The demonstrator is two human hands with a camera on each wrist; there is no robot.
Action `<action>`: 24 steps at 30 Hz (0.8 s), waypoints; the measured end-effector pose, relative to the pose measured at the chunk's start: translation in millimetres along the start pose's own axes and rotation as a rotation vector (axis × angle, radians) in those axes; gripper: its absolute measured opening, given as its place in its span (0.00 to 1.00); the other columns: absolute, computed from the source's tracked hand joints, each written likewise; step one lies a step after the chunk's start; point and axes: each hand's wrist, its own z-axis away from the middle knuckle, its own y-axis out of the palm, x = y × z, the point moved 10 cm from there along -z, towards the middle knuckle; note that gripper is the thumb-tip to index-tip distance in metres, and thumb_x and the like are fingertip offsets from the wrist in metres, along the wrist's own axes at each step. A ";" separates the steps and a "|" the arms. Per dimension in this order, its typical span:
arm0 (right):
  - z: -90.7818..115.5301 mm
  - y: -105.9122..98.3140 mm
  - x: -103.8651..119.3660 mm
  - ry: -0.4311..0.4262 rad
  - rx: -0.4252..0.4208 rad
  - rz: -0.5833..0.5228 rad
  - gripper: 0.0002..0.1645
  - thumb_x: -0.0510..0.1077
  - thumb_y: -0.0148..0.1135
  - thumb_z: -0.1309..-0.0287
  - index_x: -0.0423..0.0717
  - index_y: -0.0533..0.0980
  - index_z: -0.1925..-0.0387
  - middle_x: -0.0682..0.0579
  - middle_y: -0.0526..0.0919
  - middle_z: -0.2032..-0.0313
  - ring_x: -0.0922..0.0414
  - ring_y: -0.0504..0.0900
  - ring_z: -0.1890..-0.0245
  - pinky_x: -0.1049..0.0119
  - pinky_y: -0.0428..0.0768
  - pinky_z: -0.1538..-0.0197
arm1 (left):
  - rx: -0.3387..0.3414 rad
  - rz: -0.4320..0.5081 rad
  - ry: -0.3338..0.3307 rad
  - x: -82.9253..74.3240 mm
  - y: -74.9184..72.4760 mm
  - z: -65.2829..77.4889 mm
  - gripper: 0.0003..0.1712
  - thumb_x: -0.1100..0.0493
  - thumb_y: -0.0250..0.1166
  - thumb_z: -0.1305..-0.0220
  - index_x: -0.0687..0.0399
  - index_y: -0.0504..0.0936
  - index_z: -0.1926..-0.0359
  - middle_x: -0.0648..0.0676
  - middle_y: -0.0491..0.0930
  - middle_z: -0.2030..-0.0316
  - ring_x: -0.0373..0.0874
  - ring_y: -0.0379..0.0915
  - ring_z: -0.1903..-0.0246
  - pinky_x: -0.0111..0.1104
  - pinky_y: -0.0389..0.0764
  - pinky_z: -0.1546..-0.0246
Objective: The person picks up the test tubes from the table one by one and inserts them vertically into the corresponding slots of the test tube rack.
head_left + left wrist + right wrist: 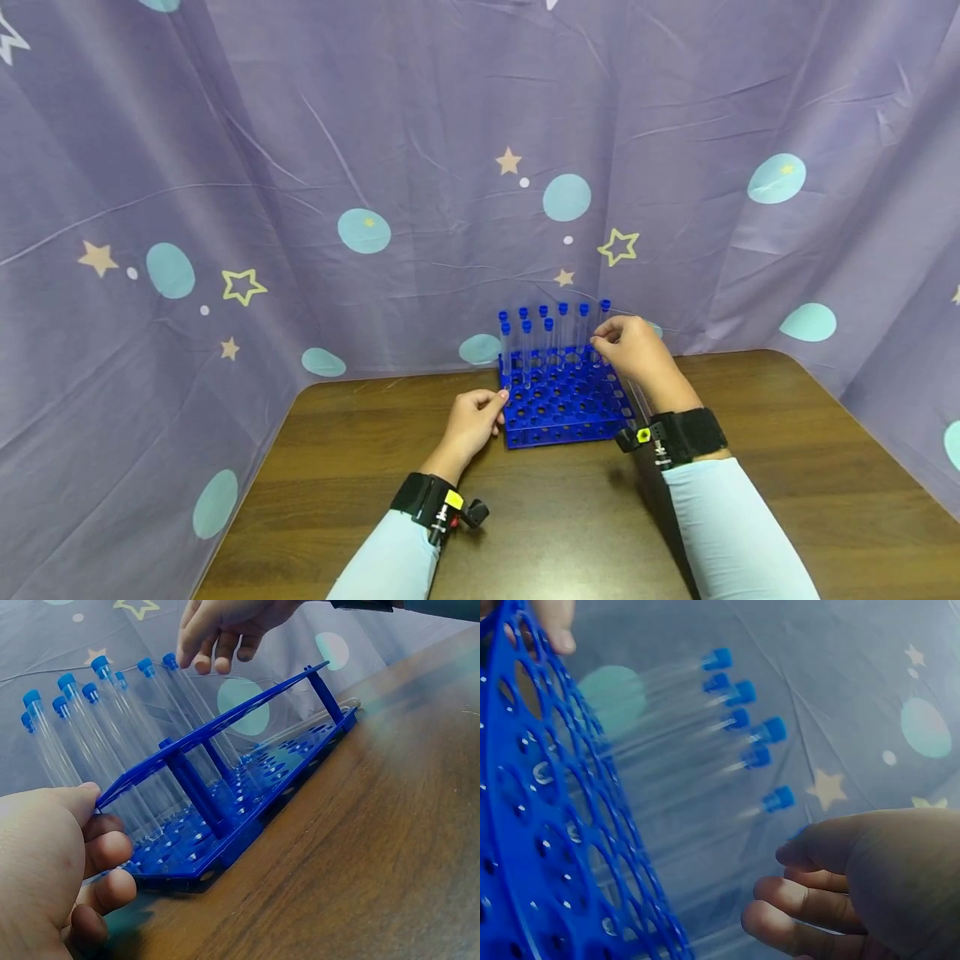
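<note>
A blue test tube rack (pixel 567 429) stands on the table with several clear, blue-capped test tubes (pixel 71 686) upright in its back rows. My left hand (pixel 474 421) pinches the rack's near left edge; in the left wrist view its thumb (pixel 86 796) lies on the top plate. At the back right corner is my right hand (pixel 636 348), its fingers loosely bent beside the rightmost tube (pixel 605 305). In the right wrist view that tube's cap (pixel 800 832) is partly hidden behind the thumb. I see nothing gripped between those fingers.
Clear tube-like pieces (pixel 642 402) lie on the wooden table (pixel 555 517) along the rack's right side. Just behind the table hangs a purple curtain (pixel 435 108) with stars and teal spots.
</note>
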 end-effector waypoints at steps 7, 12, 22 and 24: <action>4.6 -22.2 -13.3 0.019 -0.050 -0.024 0.14 0.46 0.68 0.21 0.40 0.90 0.51 0.40 0.95 0.56 0.49 0.94 0.63 0.47 0.90 0.51 | 0.000 0.004 0.005 0.1 0.5 -0.1 0.22 0.48 0.69 0.16 0.63 0.94 0.58 0.44 0.82 0.78 0.40 0.75 0.82 0.28 0.78 0.77; 7.5 -24.6 -32.7 0.084 0.003 0.009 0.18 0.49 0.65 0.20 0.38 0.89 0.47 0.39 0.95 0.53 0.49 0.94 0.62 0.40 0.88 0.43 | 0.001 0.003 -0.001 1.9 0.6 0.4 0.21 0.49 0.69 0.16 0.62 0.94 0.59 0.46 0.83 0.78 0.40 0.75 0.82 0.28 0.78 0.77; 5.5 -15.7 -70.8 0.167 0.128 0.093 0.23 0.51 0.64 0.19 0.35 0.87 0.41 0.33 0.91 0.43 0.35 0.91 0.45 0.37 0.87 0.39 | -0.002 -0.010 0.001 -0.1 0.2 0.3 0.21 0.48 0.69 0.16 0.61 0.94 0.60 0.47 0.83 0.77 0.39 0.75 0.82 0.29 0.78 0.76; 5.6 -13.8 -75.6 0.164 0.140 0.132 0.25 0.51 0.65 0.21 0.33 0.86 0.40 0.31 0.90 0.41 0.30 0.88 0.40 0.33 0.85 0.36 | -0.003 -0.013 0.003 -0.5 0.1 0.1 0.21 0.48 0.69 0.16 0.61 0.94 0.60 0.47 0.83 0.77 0.39 0.75 0.82 0.29 0.78 0.76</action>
